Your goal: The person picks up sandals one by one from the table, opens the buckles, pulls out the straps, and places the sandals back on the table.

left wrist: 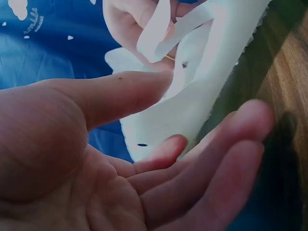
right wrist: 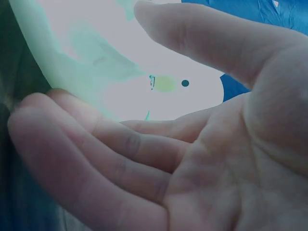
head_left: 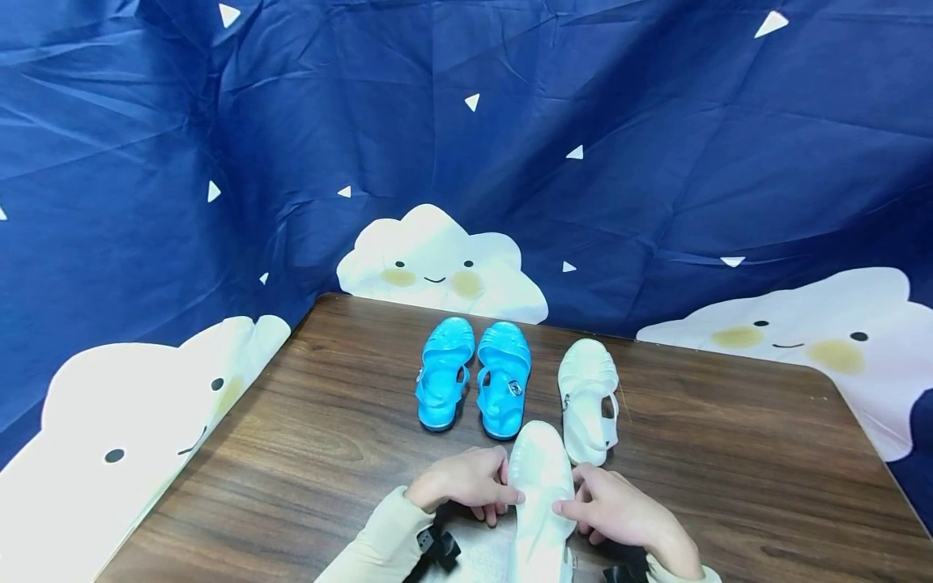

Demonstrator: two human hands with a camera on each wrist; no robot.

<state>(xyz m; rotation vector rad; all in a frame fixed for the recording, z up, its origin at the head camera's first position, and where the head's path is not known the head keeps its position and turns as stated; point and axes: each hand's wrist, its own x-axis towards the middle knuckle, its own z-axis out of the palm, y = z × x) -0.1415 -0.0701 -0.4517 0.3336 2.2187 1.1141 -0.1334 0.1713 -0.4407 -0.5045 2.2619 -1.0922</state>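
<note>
A white sandal [head_left: 541, 474] is held between both hands at the table's near side, toe pointing away. My left hand [head_left: 474, 484] pinches its left side, thumb on the upper; the left wrist view shows that thumb by the strap opening of the sandal [left wrist: 192, 82]. On the opposite side my right hand [head_left: 623, 508] pinches the sandal between thumb and fingers. The other white sandal [head_left: 585, 368] lies just beyond the right hand. Left of it, two blue sandals [head_left: 442, 376] lie side by side, toes toward the back.
The brown wooden table [head_left: 313, 437] backs onto a blue curtain [head_left: 350, 97] printed with smiling white clouds. A pale patch [head_left: 477, 555] shows between the forearms at the bottom edge; its kind is unclear.
</note>
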